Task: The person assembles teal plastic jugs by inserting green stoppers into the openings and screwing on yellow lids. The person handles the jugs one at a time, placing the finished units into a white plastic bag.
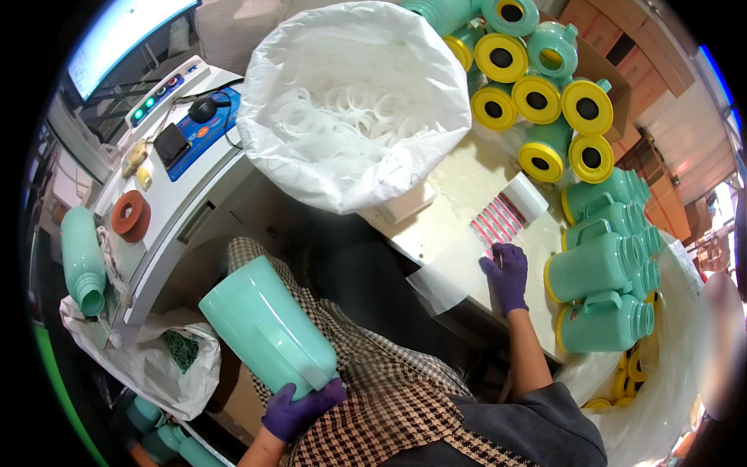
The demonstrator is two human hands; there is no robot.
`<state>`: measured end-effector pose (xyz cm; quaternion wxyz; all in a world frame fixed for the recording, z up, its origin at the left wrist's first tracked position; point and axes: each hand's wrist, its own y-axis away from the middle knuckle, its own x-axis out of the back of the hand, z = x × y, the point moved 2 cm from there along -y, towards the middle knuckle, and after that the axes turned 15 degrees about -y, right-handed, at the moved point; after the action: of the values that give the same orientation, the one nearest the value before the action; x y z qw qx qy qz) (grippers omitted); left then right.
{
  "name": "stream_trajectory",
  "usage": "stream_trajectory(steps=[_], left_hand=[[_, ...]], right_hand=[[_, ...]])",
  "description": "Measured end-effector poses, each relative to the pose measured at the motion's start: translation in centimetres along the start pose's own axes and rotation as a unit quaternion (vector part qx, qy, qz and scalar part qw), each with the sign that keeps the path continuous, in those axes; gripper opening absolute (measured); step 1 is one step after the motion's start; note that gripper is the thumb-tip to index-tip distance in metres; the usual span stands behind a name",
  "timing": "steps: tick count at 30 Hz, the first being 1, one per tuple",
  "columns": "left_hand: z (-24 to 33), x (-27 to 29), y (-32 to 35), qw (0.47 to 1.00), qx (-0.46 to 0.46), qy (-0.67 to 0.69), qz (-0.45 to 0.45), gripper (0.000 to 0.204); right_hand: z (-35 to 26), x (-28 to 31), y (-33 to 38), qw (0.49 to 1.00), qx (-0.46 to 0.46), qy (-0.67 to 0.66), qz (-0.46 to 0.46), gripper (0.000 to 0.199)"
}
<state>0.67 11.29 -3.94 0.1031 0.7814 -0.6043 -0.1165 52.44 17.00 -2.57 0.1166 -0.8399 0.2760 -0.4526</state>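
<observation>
My left hand (299, 409), in a purple glove, grips the lower end of a mint-green plastic jug body (264, 323). The jug lies tilted over my lap, its wide end pointing up and left and its handle facing me. My right hand (506, 276), also gloved in purple, is at the near edge of a sheet of red and white stickers (498, 222) on the table. Its fingers are curled together there; what they pinch, if anything, is too small to make out. A white roll (526, 196) lies at the sheet's far end.
A white sack (354, 167) of clear rings stands ahead. Mint-green jugs with yellow bases (595, 265) are stacked along the right and far right. On the left desk (194, 183) are a brown tape roll (131, 216) and a green bottle (82, 261). Below it hangs a white bag (167, 381).
</observation>
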Motion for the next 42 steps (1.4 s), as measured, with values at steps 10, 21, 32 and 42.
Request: stream_trajectory(steps=[10,21,32,42], left_hand=[[0.0,0.3,0.7,0.977,0.095,0.190,0.010,0.066],[2.5,-0.3,0.2,0.801,-0.046,-0.591,-0.084,0.054],[-3.0,-1.0,1.4,0.877,0.289,0.365,0.115,0.053],[-9.1,3.7,13.8,0.363,0.808,0.449,-0.117,0.060]], right_hand=[[-2.7,-0.4,1.8,0.992,0.033,-0.107,0.064,0.015],[-34.8,-10.1,-5.8,0.752,0.173,-0.476,-0.423,0.015],[-37.9,-13.0,-4.8,0.785,0.259,-0.352,-0.438,0.024],[-37.7,-17.2,-7.7,0.868,0.369,-0.322,-0.082,0.038]])
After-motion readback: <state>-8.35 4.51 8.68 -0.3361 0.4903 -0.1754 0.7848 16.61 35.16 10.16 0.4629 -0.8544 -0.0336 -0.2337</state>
